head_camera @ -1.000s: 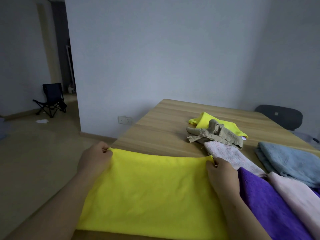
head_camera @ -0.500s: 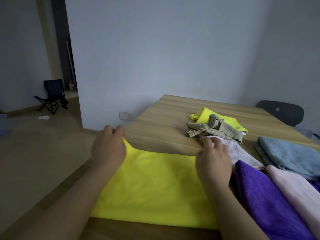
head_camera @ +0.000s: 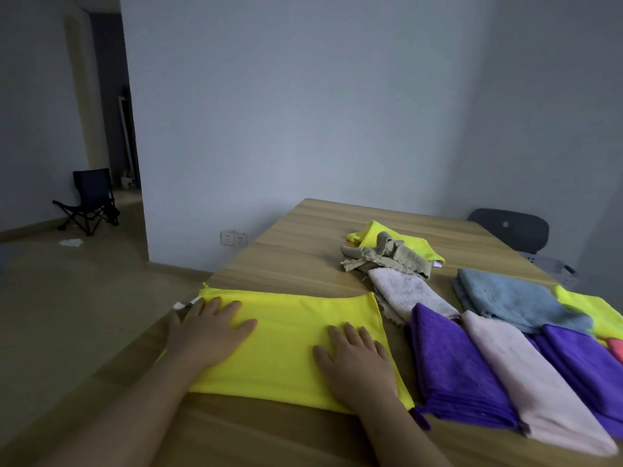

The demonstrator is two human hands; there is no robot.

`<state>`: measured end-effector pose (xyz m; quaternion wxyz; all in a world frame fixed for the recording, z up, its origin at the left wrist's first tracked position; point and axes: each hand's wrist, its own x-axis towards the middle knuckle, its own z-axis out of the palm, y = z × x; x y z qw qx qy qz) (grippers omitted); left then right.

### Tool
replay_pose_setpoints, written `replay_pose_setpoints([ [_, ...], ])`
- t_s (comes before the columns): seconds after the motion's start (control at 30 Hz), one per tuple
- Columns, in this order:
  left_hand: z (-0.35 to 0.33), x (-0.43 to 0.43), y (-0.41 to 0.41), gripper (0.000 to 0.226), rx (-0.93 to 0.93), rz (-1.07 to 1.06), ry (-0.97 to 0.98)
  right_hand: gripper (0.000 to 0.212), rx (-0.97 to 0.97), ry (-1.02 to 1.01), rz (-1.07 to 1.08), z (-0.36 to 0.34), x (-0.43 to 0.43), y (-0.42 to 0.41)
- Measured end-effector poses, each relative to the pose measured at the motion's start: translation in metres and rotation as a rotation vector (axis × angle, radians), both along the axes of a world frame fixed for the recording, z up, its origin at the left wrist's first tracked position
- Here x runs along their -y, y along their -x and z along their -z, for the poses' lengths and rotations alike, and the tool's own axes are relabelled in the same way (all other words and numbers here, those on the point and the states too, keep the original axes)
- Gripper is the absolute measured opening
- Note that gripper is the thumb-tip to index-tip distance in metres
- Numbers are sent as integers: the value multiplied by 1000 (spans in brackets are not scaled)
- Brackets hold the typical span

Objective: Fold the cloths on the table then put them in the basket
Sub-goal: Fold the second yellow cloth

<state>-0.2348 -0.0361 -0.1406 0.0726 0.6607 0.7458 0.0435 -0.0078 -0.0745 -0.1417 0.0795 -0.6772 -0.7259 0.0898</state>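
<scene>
So the bright yellow microfibre cloth (head_camera: 290, 335) lay flat on the near left part of the light wooden worktop (head_camera: 303, 251), folded into a wide rectangle with a little white tag (head_camera: 183, 303) poking out at its far left corner; the left hand (head_camera: 209, 332) rested palm down on the cloth's left end, fingers straight and a bit spread, gripping nothing; the right hand (head_camera: 357, 362) did the same on the right end, fingers straight and close together, just pressing the fabric. Just right of it sat a folded deep purple fluffy cloth (head_camera: 451, 365), then a folded pale pink cloth (head_camera: 526, 375) touching it, then another purple cloth (head_camera: 586, 362); behind those was a folded dusty blue towel (head_camera: 515, 298), with a second yellow cloth (head_camera: 593, 308) at the right edge of view. A whitish fluffy cloth (head_camera: 404, 291) lay between the flat yellow one and the blue towel, its near end under the purple; further back a crumpled khaki rag (head_camera: 384, 257) sat on top of a third yellow cloth (head_camera: 418, 246). Off the worktop's far right edge I could make out part of a grey slatted plastic basket (head_camera: 553, 266) and a dark chair back (head_camera: 512, 229) behind it; way off left a black folding camp chair (head_camera: 91, 200) stood on the floor by a doorway, and a white double wall socket (head_camera: 233, 238) sat low on the wall.
</scene>
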Motion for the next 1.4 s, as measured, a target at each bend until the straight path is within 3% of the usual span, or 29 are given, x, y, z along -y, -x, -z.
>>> replay_pose_setpoints([
  [0.2, -1, -19, -7, 51, -49, 46, -89, 58, -6, -24, -2, 2, 0, -2],
  [0.33, 4, -27, 0, 68, -69, 48, 18, 58, -11, -33, -1, 4, -6, -4],
  [0.47, 1, -35, 3, 67, -48, 74, 68, 59, -6, -13, 6, 2, -13, -9],
  [0.67, 1, -9, -24, 48, -139, 98, -375, 46, -47, -180, 115, -5, -5, -16],
  [0.77, 6, 7, -42, 49, 27, 160, -211, 38, -96, -266, 148, -9, 0, -20],
  [0.9, 8, 20, -53, 64, -55, 221, 26, 35, -136, -207, 154, -8, 10, -29],
  [1.03, 3, 27, -54, 63, -66, 226, 14, 35, -159, -106, 202, -9, 19, -35],
  [1.17, 8, 38, -59, 55, -100, 224, -267, 41, -106, -119, 315, -15, 23, -38],
  [1.3, 9, 40, -64, 51, -43, 268, -97, 42, -131, -56, 332, -17, 18, -45],
  [1.4, 9, 36, -64, 55, -43, 280, -13, 27, -202, -14, 314, -20, 15, -49],
])
